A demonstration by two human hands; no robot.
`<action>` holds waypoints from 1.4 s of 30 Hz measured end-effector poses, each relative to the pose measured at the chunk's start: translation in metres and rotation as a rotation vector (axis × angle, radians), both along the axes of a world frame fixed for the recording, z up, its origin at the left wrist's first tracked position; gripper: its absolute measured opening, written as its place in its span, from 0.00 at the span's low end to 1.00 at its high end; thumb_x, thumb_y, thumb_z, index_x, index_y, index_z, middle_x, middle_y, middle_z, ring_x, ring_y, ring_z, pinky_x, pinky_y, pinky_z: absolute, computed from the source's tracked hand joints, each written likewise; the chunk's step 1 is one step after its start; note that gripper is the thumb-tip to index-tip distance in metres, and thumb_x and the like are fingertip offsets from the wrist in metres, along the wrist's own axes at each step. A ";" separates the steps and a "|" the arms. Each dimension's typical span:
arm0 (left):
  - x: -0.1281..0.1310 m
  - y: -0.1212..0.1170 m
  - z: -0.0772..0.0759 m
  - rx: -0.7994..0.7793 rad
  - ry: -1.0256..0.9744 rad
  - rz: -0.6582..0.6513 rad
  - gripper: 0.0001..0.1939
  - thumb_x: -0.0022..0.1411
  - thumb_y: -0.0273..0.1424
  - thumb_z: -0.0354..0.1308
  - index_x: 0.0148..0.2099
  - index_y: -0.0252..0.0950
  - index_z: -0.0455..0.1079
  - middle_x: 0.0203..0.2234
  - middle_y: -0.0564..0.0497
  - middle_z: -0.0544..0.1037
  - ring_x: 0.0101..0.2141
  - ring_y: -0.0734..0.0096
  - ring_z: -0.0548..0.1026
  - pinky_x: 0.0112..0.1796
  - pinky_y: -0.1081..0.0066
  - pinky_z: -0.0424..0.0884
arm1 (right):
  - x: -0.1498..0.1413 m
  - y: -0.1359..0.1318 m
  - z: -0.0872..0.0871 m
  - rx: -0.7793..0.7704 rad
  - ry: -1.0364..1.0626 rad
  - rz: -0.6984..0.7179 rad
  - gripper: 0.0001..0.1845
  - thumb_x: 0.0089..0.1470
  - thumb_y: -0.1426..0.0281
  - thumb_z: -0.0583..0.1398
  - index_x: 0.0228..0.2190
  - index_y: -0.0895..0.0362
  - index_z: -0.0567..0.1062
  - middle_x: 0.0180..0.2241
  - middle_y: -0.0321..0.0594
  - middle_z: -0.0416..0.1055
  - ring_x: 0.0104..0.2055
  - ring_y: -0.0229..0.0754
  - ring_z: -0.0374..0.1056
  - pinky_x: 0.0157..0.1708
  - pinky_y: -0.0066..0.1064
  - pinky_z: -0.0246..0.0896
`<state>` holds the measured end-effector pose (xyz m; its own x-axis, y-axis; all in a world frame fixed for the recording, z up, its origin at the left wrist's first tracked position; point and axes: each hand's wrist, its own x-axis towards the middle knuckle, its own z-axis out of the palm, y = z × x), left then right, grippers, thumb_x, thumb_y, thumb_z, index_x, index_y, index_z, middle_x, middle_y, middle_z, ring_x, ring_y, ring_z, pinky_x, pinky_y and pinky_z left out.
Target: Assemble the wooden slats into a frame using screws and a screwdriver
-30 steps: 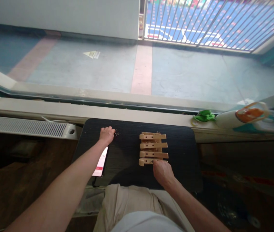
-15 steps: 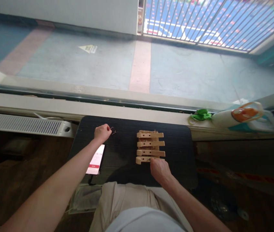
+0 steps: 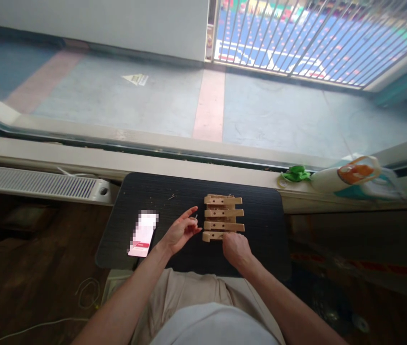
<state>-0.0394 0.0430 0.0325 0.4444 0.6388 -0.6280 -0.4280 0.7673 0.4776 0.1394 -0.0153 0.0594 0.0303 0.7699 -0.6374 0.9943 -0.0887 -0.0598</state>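
Note:
Several pale wooden bars (image 3: pixel 223 213), each with a thick rounded left end and dark holes, lie side by side across a brown backing on the table. My right hand (image 3: pixel 238 248) is closed at the nearest bar (image 3: pixel 210 236) and covers its right half; its fingertips are hidden. Just left of the bars is my left hand (image 3: pixel 180 235), thumb and finger pinching a small thin screw (image 3: pixel 196 218), the other fingers spread. Another small bit of metal, perhaps a screw (image 3: pixel 171 197), lies farther back on the table.
The dark table (image 3: pixel 189 258) stands against the windowsill (image 3: pixel 175 165). A lit phone (image 3: pixel 144 235) lies on its left side. A white radiator (image 3: pixel 45 184) is at the left. A green cloth-like thing (image 3: pixel 297 173) and a white packet (image 3: pixel 327 178) rest on the sill.
My left hand has moved right and nearer, from the small metal bits to beside the wooden bars, with a screw in its pinch. My right hand stays on the nearest bar.

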 end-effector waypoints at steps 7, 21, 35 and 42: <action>-0.003 -0.001 -0.002 -0.006 0.060 -0.051 0.14 0.47 0.20 0.56 0.40 0.32 0.68 0.21 0.57 0.69 0.23 0.82 0.69 0.37 0.71 0.72 | -0.002 0.001 0.000 0.013 -0.008 0.002 0.14 0.51 0.77 0.51 0.30 0.60 0.77 0.32 0.50 0.75 0.37 0.48 0.71 0.35 0.34 0.64; 0.011 -0.029 -0.017 0.328 0.623 -0.166 0.10 0.44 0.24 0.55 0.33 0.34 0.65 0.17 0.57 0.73 0.22 0.76 0.72 0.28 0.74 0.67 | -0.005 0.003 0.003 0.001 -0.008 -0.020 0.13 0.49 0.79 0.52 0.31 0.61 0.77 0.33 0.53 0.75 0.38 0.46 0.71 0.37 0.33 0.63; 0.033 -0.046 -0.018 1.076 1.143 -0.457 0.04 0.53 0.27 0.57 0.28 0.36 0.73 0.25 0.50 0.74 0.31 0.69 0.70 0.35 0.68 0.63 | -0.003 0.000 0.000 0.047 0.017 -0.030 0.13 0.49 0.78 0.53 0.30 0.61 0.77 0.32 0.51 0.75 0.37 0.48 0.71 0.35 0.33 0.63; 0.042 -0.043 -0.023 1.297 1.202 -0.506 0.05 0.54 0.27 0.56 0.29 0.37 0.73 0.27 0.50 0.73 0.34 0.67 0.67 0.38 0.65 0.61 | -0.003 -0.003 -0.001 0.059 0.019 -0.028 0.14 0.51 0.79 0.52 0.30 0.60 0.77 0.31 0.50 0.75 0.37 0.45 0.72 0.35 0.31 0.63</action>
